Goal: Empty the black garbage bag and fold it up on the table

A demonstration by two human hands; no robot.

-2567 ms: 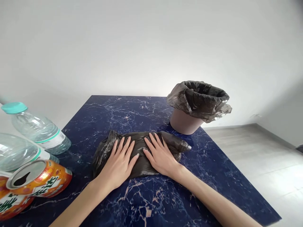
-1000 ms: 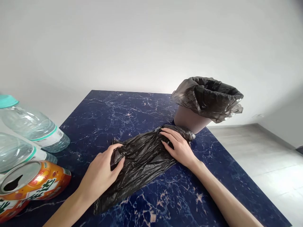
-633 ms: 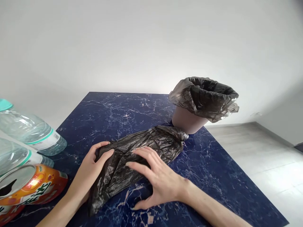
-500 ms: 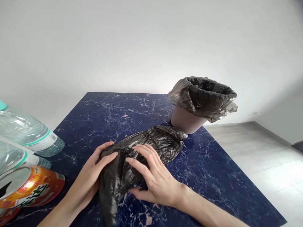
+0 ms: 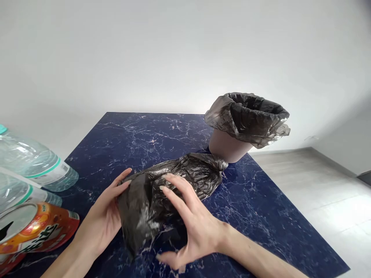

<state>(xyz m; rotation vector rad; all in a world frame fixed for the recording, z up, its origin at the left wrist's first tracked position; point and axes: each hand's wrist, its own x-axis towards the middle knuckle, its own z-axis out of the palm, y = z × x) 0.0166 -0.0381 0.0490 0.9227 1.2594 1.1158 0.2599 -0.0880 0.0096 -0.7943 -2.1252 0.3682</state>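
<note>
A crumpled black plastic bag [image 5: 199,170] lies across the dark blue marbled table, its gathered end pointing to the far right. At the bag's near left edge, my left hand [image 5: 102,212] has its fingers apart and its fingertips touching the plastic. My right hand [image 5: 193,220] arches over the middle of the bag, fingers spread and thumb low by the tabletop. Whether its fingertips press on the plastic I cannot tell. The bag's left part hangs loose and flattened between both hands.
A pinkish bin [image 5: 227,146] lined with a black bag [image 5: 246,119] stands near the table's right edge, beyond the bag. At left are two clear plastic bottles [image 5: 43,162] and an orange drink can [image 5: 53,227], with another can partly under it. A white wall rises behind the table [image 5: 139,135].
My left hand has loosened and shifted slightly left. My right hand's thumb has dropped away from its fingers, opening the hand wider. The bag's left part has spread out and its lower tip has risen.
</note>
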